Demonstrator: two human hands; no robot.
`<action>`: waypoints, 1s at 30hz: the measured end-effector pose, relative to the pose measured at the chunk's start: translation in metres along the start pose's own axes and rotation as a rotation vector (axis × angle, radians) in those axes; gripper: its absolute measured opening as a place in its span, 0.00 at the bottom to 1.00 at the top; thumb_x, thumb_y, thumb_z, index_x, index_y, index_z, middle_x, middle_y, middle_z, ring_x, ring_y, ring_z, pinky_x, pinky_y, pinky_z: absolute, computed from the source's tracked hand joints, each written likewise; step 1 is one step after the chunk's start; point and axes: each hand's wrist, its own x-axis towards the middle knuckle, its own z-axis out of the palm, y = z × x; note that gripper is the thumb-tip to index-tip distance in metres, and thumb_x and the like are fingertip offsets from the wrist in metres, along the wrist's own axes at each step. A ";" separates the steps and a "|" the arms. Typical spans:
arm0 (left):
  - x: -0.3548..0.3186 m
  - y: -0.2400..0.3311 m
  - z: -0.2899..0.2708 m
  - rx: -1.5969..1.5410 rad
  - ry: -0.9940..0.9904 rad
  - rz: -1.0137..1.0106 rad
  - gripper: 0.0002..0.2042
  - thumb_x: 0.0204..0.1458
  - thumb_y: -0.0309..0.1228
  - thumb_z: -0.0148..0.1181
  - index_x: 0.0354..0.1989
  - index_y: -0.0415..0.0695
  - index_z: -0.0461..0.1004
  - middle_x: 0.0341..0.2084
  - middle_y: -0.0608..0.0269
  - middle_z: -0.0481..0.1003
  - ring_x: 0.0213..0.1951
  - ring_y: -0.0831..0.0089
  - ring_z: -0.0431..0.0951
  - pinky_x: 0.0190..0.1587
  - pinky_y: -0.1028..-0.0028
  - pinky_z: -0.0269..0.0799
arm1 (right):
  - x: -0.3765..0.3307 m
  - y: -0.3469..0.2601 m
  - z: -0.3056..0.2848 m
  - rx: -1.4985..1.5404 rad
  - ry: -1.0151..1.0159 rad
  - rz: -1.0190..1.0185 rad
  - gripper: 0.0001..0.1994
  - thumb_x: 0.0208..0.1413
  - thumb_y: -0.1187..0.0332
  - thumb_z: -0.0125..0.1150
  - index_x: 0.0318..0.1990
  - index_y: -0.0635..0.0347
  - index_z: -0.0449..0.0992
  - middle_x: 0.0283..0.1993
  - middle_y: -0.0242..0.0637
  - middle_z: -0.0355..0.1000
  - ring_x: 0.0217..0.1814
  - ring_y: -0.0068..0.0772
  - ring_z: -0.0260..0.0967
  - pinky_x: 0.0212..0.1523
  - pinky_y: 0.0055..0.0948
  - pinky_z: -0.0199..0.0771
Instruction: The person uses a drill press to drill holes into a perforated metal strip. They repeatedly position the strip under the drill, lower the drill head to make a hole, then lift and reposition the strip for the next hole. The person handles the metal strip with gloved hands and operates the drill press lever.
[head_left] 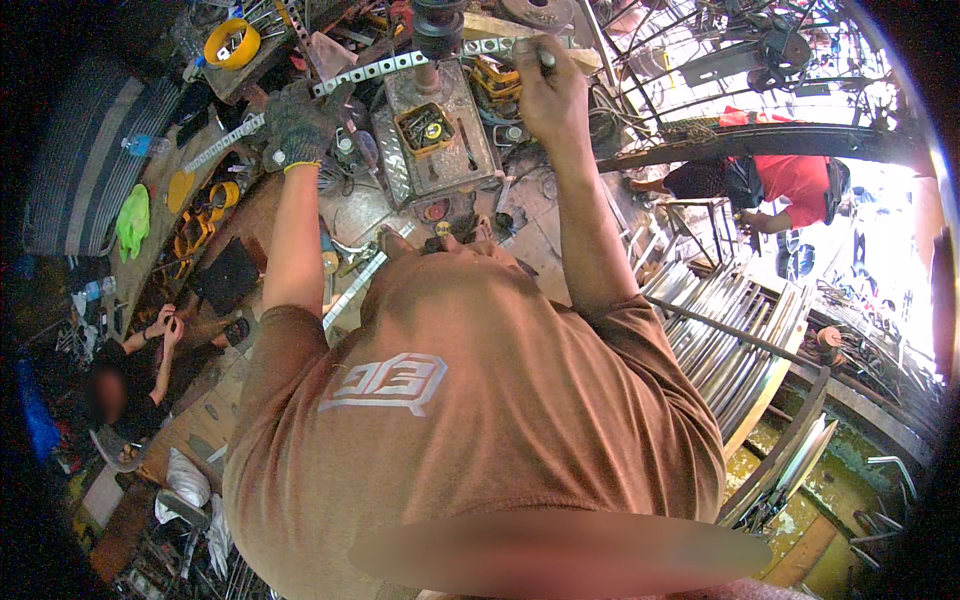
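A perforated metal strip (370, 73) runs across the upper middle, passing behind the spindle of a drill press (438, 28). My left hand (297, 125), in a dark glove with a yellow cuff, is closed around the strip, part of which shows beyond the glove at the left. The glove hides the part in my palm. My right hand (553, 95) is bare, with fingers curled around a metal rod whose round end shows; the rest of the rod is hidden. Below the spindle, a yellow tray (425, 130) of small metal parts stands on the press's metal base (460, 172).
A yellow bowl (231, 44) of small parts stands at the upper left. Metal bars (725, 325) are stacked at my right. One person (795, 185) in red is at the far right; another person's hands (166, 322) show at the left. A green bag (133, 222) lies nearby.
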 end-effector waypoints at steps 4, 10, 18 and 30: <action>-0.003 0.007 -0.007 -0.040 -0.160 -0.087 0.24 0.48 0.55 0.61 0.38 0.43 0.78 0.34 0.44 0.77 0.46 0.43 0.73 0.70 0.45 0.37 | 0.003 -0.002 -0.001 -0.016 -0.044 -0.019 0.13 0.60 0.62 0.56 0.41 0.64 0.75 0.34 0.57 0.75 0.40 0.61 0.74 0.39 0.46 0.72; -0.009 0.012 -0.008 -0.087 0.007 -0.014 0.28 0.42 0.60 0.64 0.26 0.42 0.79 0.23 0.47 0.77 0.30 0.46 0.78 0.36 0.53 0.70 | 0.014 -0.004 0.001 -0.071 -0.080 -0.144 0.17 0.62 0.55 0.55 0.49 0.59 0.74 0.36 0.55 0.76 0.40 0.54 0.75 0.42 0.41 0.72; -0.028 0.016 -0.015 -0.323 -0.072 -0.094 0.25 0.48 0.56 0.62 0.37 0.43 0.80 0.28 0.47 0.78 0.36 0.47 0.79 0.41 0.55 0.72 | 0.030 0.025 0.013 -0.093 -0.101 -0.038 0.19 0.63 0.54 0.53 0.51 0.57 0.72 0.37 0.55 0.76 0.43 0.52 0.75 0.44 0.39 0.72; -0.049 0.020 -0.002 -0.299 -0.073 -0.182 0.30 0.50 0.61 0.56 0.39 0.41 0.78 0.34 0.41 0.78 0.40 0.44 0.78 0.44 0.54 0.71 | 0.051 0.045 0.023 -0.133 -0.109 -0.154 0.22 0.62 0.51 0.53 0.55 0.58 0.72 0.46 0.60 0.74 0.53 0.59 0.71 0.51 0.44 0.71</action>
